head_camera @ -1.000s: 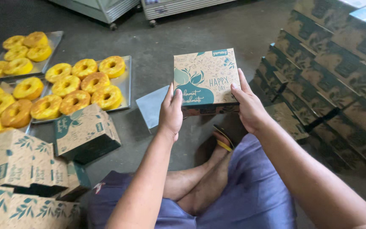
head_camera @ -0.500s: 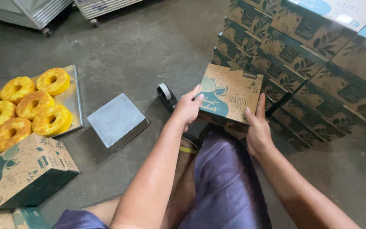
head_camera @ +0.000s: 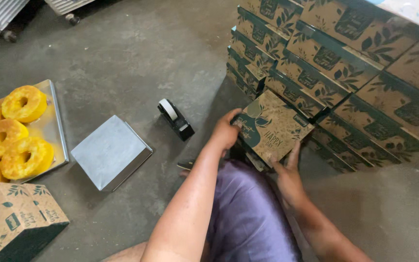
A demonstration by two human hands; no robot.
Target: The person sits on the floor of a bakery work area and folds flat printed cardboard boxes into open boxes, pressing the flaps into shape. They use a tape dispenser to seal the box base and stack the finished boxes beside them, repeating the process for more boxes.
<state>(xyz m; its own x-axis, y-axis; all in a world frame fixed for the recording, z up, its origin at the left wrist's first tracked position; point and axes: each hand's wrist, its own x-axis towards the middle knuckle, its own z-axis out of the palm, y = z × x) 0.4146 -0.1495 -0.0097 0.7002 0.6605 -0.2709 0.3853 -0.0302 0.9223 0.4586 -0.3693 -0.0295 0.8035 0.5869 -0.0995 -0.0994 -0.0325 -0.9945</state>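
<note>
Here the printed box [head_camera: 272,127] sits tilted, a corner pointing down.

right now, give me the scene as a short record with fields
left hand: grips the left edge of a printed kraft box
right hand: holds the same box at its lower edge
box: tilted, low against the stack of boxes
floor: tape dispenser and a metal tin left of the hands
tray: at far left, holds yellow ring cakes
near left: another kraft box
</note>
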